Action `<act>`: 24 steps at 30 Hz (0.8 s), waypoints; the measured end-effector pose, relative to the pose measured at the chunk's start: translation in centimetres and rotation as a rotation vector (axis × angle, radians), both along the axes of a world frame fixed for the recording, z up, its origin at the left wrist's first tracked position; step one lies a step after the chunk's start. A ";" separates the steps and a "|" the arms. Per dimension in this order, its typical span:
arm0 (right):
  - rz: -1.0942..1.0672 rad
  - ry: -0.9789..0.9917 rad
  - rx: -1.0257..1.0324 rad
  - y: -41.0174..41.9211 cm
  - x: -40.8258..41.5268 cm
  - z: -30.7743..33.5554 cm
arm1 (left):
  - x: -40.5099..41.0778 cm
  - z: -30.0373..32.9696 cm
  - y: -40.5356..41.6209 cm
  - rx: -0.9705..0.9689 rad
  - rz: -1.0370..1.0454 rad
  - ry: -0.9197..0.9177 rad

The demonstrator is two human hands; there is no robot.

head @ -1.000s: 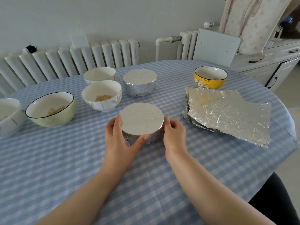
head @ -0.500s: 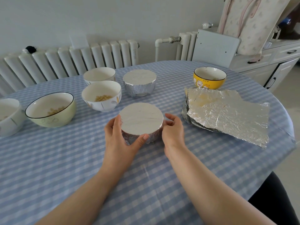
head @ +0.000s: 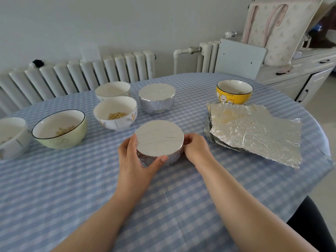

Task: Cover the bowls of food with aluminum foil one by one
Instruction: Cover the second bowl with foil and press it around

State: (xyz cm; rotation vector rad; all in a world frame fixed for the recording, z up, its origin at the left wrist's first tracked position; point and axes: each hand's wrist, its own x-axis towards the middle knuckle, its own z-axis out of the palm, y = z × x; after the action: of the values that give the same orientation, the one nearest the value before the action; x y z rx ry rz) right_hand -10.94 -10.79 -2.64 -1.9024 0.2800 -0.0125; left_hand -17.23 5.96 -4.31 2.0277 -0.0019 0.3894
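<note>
A: Why are your left hand [head: 134, 157] and right hand [head: 195, 148] curled round the near foil-covered bowl [head: 159, 140] on the table [head: 91, 188]?

B: Likely you're pressing its foil snug under the rim.

A: The count?

B: Two covered bowls; five open, if the half-seen left bowl [head: 11, 137] counts; one stack of foil sheets [head: 254, 131] to your right.

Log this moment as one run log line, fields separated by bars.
step: wrapping near foil-covered bowl | left hand grips its side | right hand presses foil at side | far foil-covered bowl done | foil sheets waiting
</note>
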 end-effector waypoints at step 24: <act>0.137 -0.129 0.565 0.1 -4.1 -0.5 | 0.2 0.4 0.4 0.058 -0.017 0.037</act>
State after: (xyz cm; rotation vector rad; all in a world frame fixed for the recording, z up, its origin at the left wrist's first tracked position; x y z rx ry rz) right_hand -15.00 -10.69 -3.18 -1.3477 0.0528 0.0326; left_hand -17.00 6.37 -3.90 2.0902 -0.0073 0.3449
